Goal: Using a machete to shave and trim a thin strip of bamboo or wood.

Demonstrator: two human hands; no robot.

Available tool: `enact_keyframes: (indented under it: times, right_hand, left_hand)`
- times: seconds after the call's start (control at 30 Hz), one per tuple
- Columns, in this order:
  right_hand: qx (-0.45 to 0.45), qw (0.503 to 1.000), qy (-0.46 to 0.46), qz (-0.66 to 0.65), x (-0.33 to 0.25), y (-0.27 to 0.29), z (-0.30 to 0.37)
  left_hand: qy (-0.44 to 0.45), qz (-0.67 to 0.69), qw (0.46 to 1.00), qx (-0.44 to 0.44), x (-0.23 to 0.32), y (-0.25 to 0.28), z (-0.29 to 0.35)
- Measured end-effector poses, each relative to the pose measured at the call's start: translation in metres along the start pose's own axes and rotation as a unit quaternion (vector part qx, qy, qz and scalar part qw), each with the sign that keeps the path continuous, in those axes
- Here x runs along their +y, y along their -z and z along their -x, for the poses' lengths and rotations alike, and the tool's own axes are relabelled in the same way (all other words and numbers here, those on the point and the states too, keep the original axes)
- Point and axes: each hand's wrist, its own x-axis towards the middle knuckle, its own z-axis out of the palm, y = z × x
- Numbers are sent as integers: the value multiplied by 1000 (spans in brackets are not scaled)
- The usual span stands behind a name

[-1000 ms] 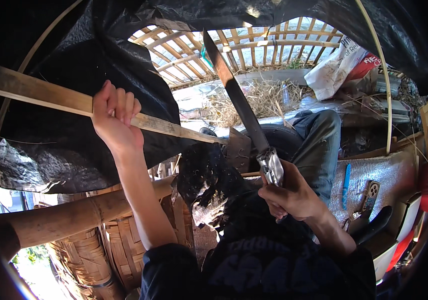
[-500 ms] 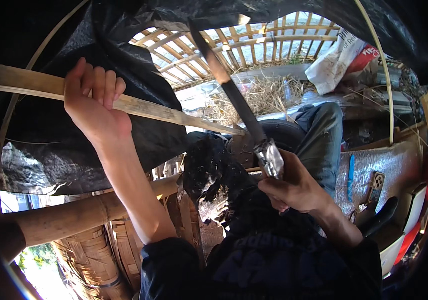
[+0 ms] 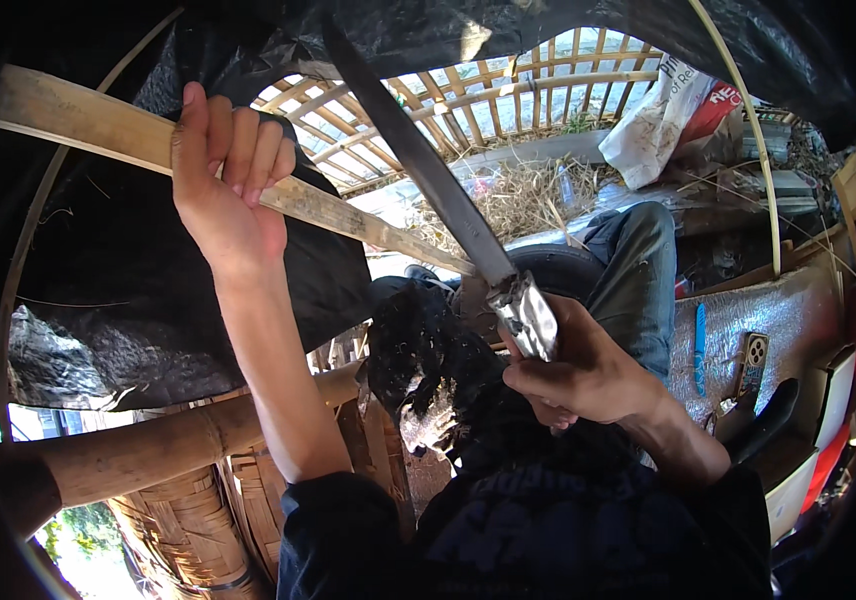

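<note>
The left hand [image 3: 220, 190] is raised and wrapped around a long bamboo slat [image 3: 348, 222], fingers curled over its top edge and thumb behind, so the slat runs down and to the right from that hand toward the knife [image 3: 428, 170]. Gripping it well up its length appears to keep the hand clear of the cutting end while steadying the slat against the blade. The right hand [image 3: 578, 375] is closed tight on the knife's metal-wrapped handle [image 3: 530, 318], low and close to the body; from it the dark blade slants up and to the left, and the slat's lower end meets the blade just above the handle, where a push has most force. Below and left of the right hand sits a dark block [image 3: 418, 350] flecked with shavings, probably a rest for the work. Under the left forearm lie a thick bamboo pole [image 3: 148, 455] and a woven basket [image 3: 188, 530]. To the right of the right hand lies a silvery mat [image 3: 788, 320]. Behind both hands stands a bamboo lattice [image 3: 508, 90].
</note>
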Motion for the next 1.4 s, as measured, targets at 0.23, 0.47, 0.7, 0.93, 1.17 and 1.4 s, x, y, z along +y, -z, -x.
enact_keyframes:
  times: [0.23, 0.47, 0.7, 0.93, 1.17, 1.4]
  right_hand:
    - [-50, 997, -61, 10, 20, -8, -17]
    - [44, 997, 45, 33, 5, -15, -4]
    - [77, 990, 106, 43, 51, -3, -10]
    - [100, 988, 70, 98, 18, -9, -3]
    - [91, 980, -1, 177, 39, -2, -14]
    - [65, 996, 13, 54, 16, -10, -4]
  left_hand:
    - [-17, -47, 998, 47, -3, -16, 3]
    - [-17, -26, 999, 39, -4, -12, 4]
    - [-7, -9, 999, 51, -5, -18, 6]
    - [-19, -25, 999, 43, -6, -22, 1]
    - [-24, -47, 992, 113, -8, -25, 2]
    - [-27, -30, 997, 61, -7, -25, 5]
